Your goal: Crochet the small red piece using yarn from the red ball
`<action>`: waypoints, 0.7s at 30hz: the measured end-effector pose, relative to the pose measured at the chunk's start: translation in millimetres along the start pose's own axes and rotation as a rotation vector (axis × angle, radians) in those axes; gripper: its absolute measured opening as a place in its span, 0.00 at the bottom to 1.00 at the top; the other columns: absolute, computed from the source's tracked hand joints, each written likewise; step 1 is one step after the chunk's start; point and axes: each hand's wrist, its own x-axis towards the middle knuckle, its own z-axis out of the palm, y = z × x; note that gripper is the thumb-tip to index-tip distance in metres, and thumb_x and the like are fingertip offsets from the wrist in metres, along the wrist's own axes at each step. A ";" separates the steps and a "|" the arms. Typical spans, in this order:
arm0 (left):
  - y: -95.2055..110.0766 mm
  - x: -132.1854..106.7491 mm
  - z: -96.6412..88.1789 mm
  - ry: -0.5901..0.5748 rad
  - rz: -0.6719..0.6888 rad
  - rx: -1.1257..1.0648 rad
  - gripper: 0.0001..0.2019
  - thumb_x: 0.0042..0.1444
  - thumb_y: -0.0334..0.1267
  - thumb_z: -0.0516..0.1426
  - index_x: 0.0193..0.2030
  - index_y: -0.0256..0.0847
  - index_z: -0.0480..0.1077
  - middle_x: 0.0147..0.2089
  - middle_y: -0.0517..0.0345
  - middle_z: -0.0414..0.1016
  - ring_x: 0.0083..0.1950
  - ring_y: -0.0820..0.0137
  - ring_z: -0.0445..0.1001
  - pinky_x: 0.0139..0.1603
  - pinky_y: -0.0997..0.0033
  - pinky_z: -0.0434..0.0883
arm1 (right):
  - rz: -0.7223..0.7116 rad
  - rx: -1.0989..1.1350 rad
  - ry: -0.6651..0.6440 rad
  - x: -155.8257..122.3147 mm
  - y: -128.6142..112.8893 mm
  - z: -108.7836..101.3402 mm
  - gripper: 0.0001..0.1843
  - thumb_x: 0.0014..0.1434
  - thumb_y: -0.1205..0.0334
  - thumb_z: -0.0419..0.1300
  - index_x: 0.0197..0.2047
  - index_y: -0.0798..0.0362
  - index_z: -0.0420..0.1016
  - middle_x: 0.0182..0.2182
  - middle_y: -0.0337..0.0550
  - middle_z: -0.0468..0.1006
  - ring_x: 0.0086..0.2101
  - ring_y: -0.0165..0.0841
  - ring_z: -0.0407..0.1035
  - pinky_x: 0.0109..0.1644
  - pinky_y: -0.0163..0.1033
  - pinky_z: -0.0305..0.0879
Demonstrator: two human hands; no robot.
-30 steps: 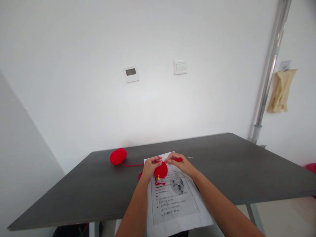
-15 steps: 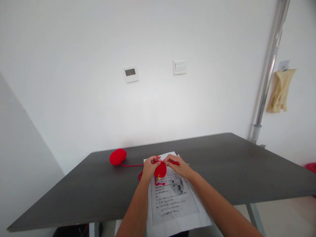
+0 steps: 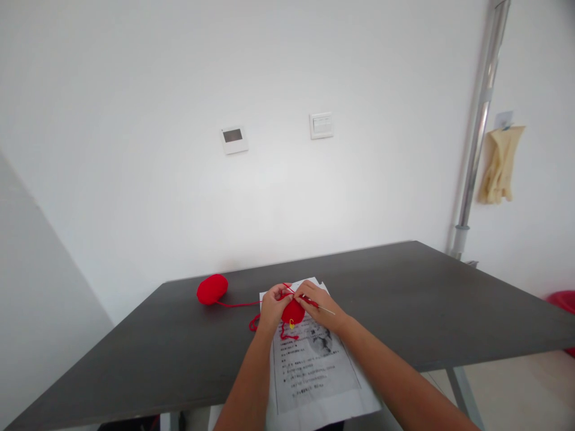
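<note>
My left hand [image 3: 272, 306] is closed on a round red crochet piece [image 3: 293, 312], with yarn running over its fingers. A crochet hook [image 3: 324, 309] with a red grip and metal shaft is pinched in my right hand [image 3: 320, 301], its working tip hidden at the piece's upper edge. A yellow stitch marker [image 3: 291, 324] hangs from the lower edge, beside a loose red yarn tail [image 3: 288, 336]. From the left hand, yarn leads left to a red ball of yarn [image 3: 212, 289]. Beneath both hands lies a printed sheet [image 3: 321, 383].
The dark grey table [image 3: 386, 287] stands against a white wall holding a thermostat panel [image 3: 234, 140] and a light switch [image 3: 321, 126]. Further right are a metal pipe [image 3: 477, 137] and hanging cream gloves [image 3: 501, 164]. A red object [image 3: 563, 300] shows beyond the table's right edge.
The hook in my right hand has tilted, its rear end now pointing lower to the right. My right hand has moved slightly closer to the left. The view has shifted a little.
</note>
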 end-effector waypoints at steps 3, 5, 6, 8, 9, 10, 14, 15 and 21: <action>2.1 -1.2 -0.3 -0.019 -0.053 -0.105 0.20 0.34 0.36 0.65 0.39 0.36 0.73 0.27 0.57 0.75 0.29 0.70 0.72 0.32 0.72 0.67 | -0.012 0.017 0.030 -0.6 6.7 -1.3 0.04 0.60 0.64 0.53 0.37 0.51 0.69 0.36 0.43 0.70 0.36 0.32 0.65 0.41 0.36 0.62; 3.3 -2.0 -0.5 -0.021 -0.087 -0.164 0.21 0.35 0.38 0.66 0.40 0.35 0.74 0.28 0.56 0.76 0.28 0.70 0.71 0.31 0.73 0.66 | -0.024 0.030 0.031 -0.7 10.0 -2.2 0.05 0.60 0.62 0.54 0.39 0.51 0.69 0.35 0.43 0.71 0.37 0.32 0.66 0.41 0.37 0.63; 3.7 -2.4 -0.6 -0.016 -0.101 -0.190 0.20 0.36 0.40 0.65 0.39 0.35 0.74 0.28 0.56 0.76 0.28 0.71 0.71 0.31 0.73 0.66 | -0.032 0.036 0.029 -0.7 10.6 -2.6 0.06 0.60 0.61 0.54 0.39 0.51 0.70 0.35 0.43 0.72 0.37 0.32 0.66 0.42 0.37 0.63; 4.3 -2.6 -0.9 0.009 -0.120 -0.226 0.18 0.38 0.44 0.64 0.36 0.34 0.75 0.27 0.55 0.76 0.27 0.72 0.70 0.30 0.74 0.65 | -0.053 0.051 0.023 -0.3 9.3 -3.2 0.07 0.60 0.60 0.54 0.39 0.51 0.71 0.35 0.44 0.73 0.37 0.33 0.67 0.43 0.37 0.63; 4.4 -2.5 -1.3 0.026 -0.125 -0.234 0.17 0.38 0.44 0.64 0.34 0.34 0.76 0.26 0.55 0.76 0.26 0.73 0.70 0.29 0.75 0.65 | -0.064 0.058 0.015 -0.1 7.6 -3.5 0.07 0.60 0.60 0.54 0.39 0.51 0.71 0.36 0.44 0.73 0.38 0.33 0.67 0.43 0.37 0.63; 4.2 -2.3 -1.7 0.045 -0.126 -0.236 0.17 0.38 0.45 0.64 0.32 0.34 0.76 0.25 0.55 0.75 0.25 0.73 0.69 0.28 0.75 0.64 | -0.074 0.065 0.006 0.1 5.3 -3.8 0.07 0.60 0.61 0.54 0.40 0.51 0.71 0.36 0.44 0.74 0.39 0.33 0.67 0.44 0.37 0.63; 1.6 -0.3 -4.7 0.085 -0.130 -0.239 0.12 0.37 0.42 0.64 0.26 0.34 0.76 0.21 0.57 0.74 0.23 0.74 0.68 0.26 0.76 0.63 | -0.091 0.066 -0.019 0.7 -3.2 -4.8 0.08 0.61 0.61 0.52 0.41 0.51 0.71 0.38 0.45 0.74 0.39 0.33 0.68 0.45 0.38 0.64; 0.9 0.2 -5.3 0.085 -0.135 -0.242 0.11 0.36 0.41 0.64 0.25 0.34 0.76 0.21 0.57 0.74 0.23 0.74 0.68 0.26 0.76 0.63 | -0.098 0.061 -0.022 0.7 -4.3 -5.0 0.09 0.61 0.61 0.52 0.41 0.51 0.71 0.38 0.45 0.74 0.39 0.33 0.68 0.45 0.38 0.64; -0.7 0.8 -6.6 0.081 -0.149 -0.225 0.09 0.35 0.39 0.64 0.23 0.35 0.75 0.22 0.55 0.75 0.24 0.73 0.69 0.27 0.75 0.64 | -0.115 -0.013 -0.008 -0.1 -4.3 -4.0 0.08 0.61 0.63 0.51 0.41 0.52 0.70 0.38 0.46 0.73 0.39 0.33 0.67 0.45 0.38 0.64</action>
